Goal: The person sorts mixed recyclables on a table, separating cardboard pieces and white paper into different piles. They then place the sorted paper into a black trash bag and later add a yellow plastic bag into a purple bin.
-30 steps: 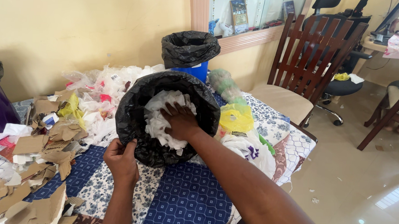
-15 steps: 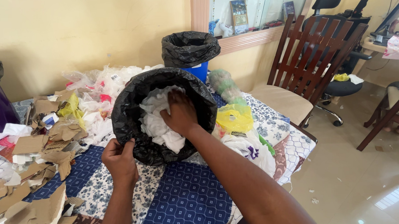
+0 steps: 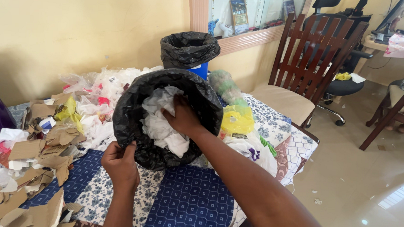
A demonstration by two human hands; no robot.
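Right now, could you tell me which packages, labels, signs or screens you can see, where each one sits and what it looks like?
Framed picture: on the window ledge behind the bins, upright rectangle, dark with gold tones.
Second picture: further right on the ledge, small, dark.
White label: on clear plastic in the pile beside the wall, small.
Wrapped package: on the desk at far right, white and pink.
No screen shows clearly.

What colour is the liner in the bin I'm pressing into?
Black, seen in the head view: the bin liner around the white plastic bags.
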